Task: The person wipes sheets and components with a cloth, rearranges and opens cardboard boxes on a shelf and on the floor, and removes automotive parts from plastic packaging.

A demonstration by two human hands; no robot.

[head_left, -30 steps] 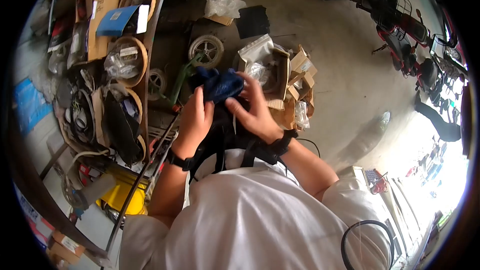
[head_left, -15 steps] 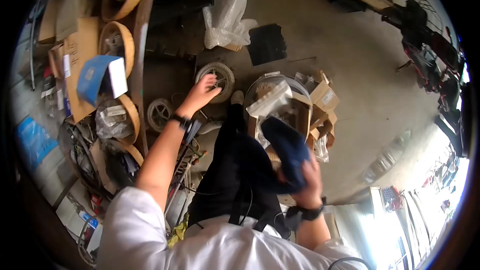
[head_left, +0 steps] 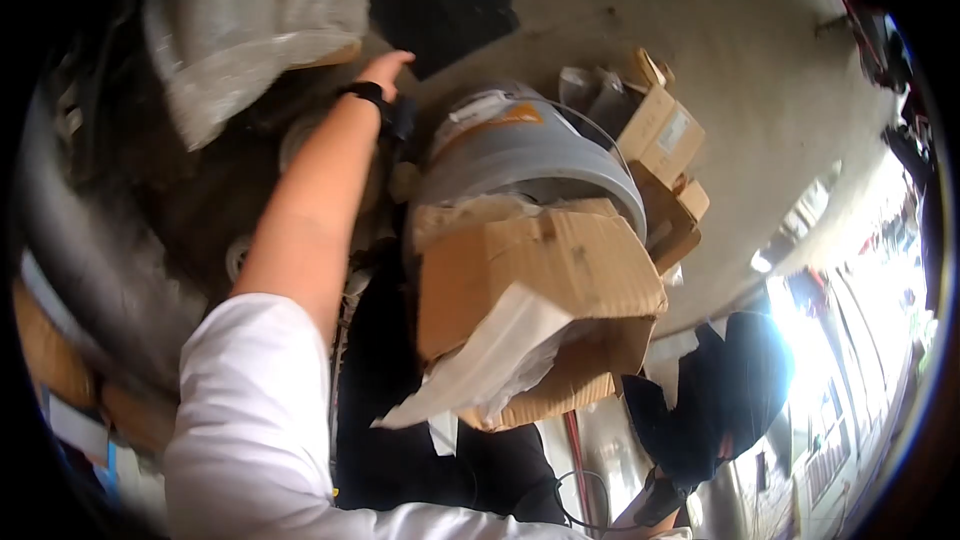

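My left hand (head_left: 384,71) is stretched out past the grey bucket (head_left: 520,155), close to a black flat sheet on the floor. Most of its fingers are hidden behind the hand. Low on the right, my right hand (head_left: 726,446) grips a dark blue cloth item (head_left: 735,375); its exact kind is unclear. An open cardboard box (head_left: 540,265) stands at the bucket's mouth, in front of my legs. Crumpled whitish plastic wrapping (head_left: 490,350) hangs out of the box's opening.
Bubble wrap (head_left: 260,30) lies at the upper left, beside the black sheet (head_left: 440,5). Small cardboard boxes (head_left: 660,135) are piled right of the bucket. A clear plastic piece (head_left: 800,215) lies on the floor further right.
The view has moved closer to the bucket and box. My right hand has carried the dark cloth item away from above the box to the lower right. My left hand has left the wheel.
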